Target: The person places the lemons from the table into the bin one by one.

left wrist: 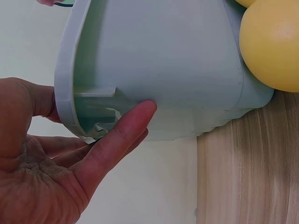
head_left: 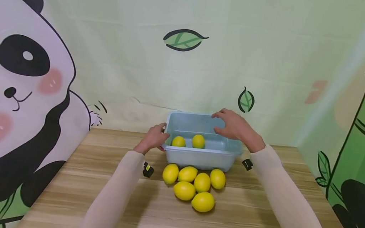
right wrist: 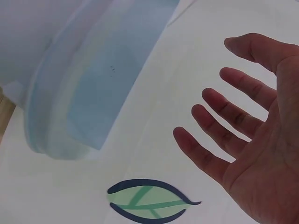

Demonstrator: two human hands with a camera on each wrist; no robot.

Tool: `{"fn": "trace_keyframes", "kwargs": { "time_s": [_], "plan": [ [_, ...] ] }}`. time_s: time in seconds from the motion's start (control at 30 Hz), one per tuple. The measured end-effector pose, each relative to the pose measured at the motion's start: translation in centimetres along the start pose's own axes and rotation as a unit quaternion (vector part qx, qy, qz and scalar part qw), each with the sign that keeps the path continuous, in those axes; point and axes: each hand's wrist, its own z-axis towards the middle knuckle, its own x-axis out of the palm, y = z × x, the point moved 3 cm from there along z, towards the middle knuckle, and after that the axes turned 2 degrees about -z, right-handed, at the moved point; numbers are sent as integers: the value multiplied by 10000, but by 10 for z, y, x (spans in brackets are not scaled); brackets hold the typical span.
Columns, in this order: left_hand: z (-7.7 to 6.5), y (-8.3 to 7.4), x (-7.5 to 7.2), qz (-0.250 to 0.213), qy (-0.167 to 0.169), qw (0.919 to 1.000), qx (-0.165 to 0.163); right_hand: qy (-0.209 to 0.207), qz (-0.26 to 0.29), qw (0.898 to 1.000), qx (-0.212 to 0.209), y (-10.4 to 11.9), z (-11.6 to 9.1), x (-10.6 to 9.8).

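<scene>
A light blue plastic bin point(head_left: 198, 159) stands on the table, with two yellow lemons point(head_left: 198, 141) inside it. My left hand point(head_left: 155, 137) grips the bin's left end at the rim; in the left wrist view its thumb and fingers point(left wrist: 124, 130) lie on both sides of the rim. Above the bin's right part hovers my right hand point(head_left: 234, 125), holding nothing. Its fingers point(right wrist: 201, 151) are spread and loosely bent, apart from the bin in the right wrist view. Several more lemons point(head_left: 184, 190) lie grouped on the table just before the bin's front wall.
The wood-grain table point(head_left: 92, 193) meets a printed cloth backdrop point(head_left: 135, 53) behind the bin. A small black device point(head_left: 147, 170) shows beside the left wrist, and a similar black device point(head_left: 247, 164) shows beside the right wrist.
</scene>
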Motion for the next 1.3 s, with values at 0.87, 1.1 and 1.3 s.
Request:
{"fn": "trace_keyframes", "kwargs": {
  "time_s": [0.87, 1.1, 1.3],
  "plan": [
    [-1, -2, 1, -1, -34, 10000, -82, -1166, -195, 9846, -1290, 52, -71, 7],
    [-1, -1, 2, 36, -3, 10000, -49, -1334, -323, 9755, -1717, 63, -86, 20],
    [0, 0, 1, 50, -31, 10000, -5, -1279, -278, 9724, -1931, 70, -97, 32]
  ]
}}
